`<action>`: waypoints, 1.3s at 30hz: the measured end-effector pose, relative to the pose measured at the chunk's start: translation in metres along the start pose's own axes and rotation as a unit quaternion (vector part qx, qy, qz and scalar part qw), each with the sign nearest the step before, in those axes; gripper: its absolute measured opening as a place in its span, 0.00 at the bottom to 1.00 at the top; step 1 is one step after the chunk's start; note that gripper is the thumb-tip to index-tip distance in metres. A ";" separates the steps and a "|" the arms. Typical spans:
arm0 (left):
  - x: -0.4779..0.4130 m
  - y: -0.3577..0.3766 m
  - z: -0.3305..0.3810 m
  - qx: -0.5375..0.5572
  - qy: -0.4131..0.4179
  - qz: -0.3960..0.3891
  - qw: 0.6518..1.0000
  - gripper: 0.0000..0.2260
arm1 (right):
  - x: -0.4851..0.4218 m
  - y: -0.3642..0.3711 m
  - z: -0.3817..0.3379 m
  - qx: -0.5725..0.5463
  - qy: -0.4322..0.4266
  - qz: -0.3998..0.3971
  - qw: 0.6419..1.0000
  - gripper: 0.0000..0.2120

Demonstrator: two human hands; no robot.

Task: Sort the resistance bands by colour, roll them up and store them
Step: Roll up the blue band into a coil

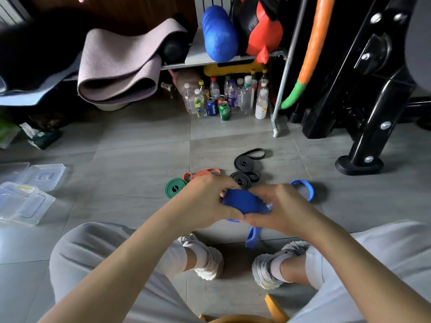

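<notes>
Pinching a blue band [245,202], left hand [206,202] and right hand [278,207] curl around its seemingly half-rolled coil.

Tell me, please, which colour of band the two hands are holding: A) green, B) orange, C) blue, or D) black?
C: the left hand and the right hand both grip the blue band, while the green roll lies apart from them, untouched.

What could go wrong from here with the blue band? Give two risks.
The blue band, pinched between left hand and right hand, has a loose tail hanging; if the grip slips, the roll may spring open. The nearer black roll lies close behind the hands and might be knocked undone.
</notes>
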State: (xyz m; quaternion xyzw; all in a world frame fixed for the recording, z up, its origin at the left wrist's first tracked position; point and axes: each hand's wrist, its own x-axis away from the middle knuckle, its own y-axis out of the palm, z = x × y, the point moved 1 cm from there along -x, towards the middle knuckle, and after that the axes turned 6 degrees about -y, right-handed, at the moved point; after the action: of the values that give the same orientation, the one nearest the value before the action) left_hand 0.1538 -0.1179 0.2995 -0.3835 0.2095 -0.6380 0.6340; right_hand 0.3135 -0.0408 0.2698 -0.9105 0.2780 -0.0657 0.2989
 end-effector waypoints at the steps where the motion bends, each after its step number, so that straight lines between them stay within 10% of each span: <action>1: 0.000 -0.002 -0.002 0.049 -0.008 0.011 0.999 0.19 | 0.001 -0.001 0.002 -0.021 0.005 0.001 1.000 0.17; 7: 0.004 -0.003 -0.016 0.273 0.006 0.074 0.959 0.21 | 0.000 -0.004 0.014 -0.041 0.021 0.039 0.998 0.14; 14: 0.008 0.031 -0.011 0.684 0.021 -0.005 0.729 0.21 | -0.003 -0.014 -0.009 -0.151 -0.055 0.111 0.981 0.15; 16: 0.006 0.029 -0.013 0.622 -0.014 0.012 0.782 0.19 | -0.001 -0.017 -0.004 -0.108 -0.044 0.107 0.987 0.17; 19: 0.002 0.013 -0.014 0.272 -0.003 0.086 0.958 0.26 | 0.002 -0.019 0.001 -0.014 -0.018 0.072 0.997 0.18; 22: -0.002 0.000 0.002 0.017 0.045 0.049 0.998 0.28 | 0.000 -0.015 -0.001 0.064 -0.013 0.029 0.997 0.16; 26: -0.005 -0.014 0.015 -0.068 0.044 0.049 0.995 0.20 | 0.000 -0.013 -0.003 0.004 0.007 0.047 0.999 0.18; 33: -0.005 -0.012 0.003 0.164 0.038 0.107 0.980 0.18 | 0.006 -0.019 0.015 -0.111 0.027 0.071 0.991 0.17; 39: -0.003 0.016 0.003 0.567 0.006 0.044 0.822 0.20 | 0.003 -0.035 -0.011 -0.180 -0.041 0.127 0.975 0.14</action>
State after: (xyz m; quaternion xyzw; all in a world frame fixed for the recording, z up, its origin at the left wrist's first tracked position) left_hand 0.1668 -0.1162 0.2886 0.0576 -0.1689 -0.6181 0.7656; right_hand 0.3292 -0.0251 0.2990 -0.9085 0.3862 0.0616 0.1475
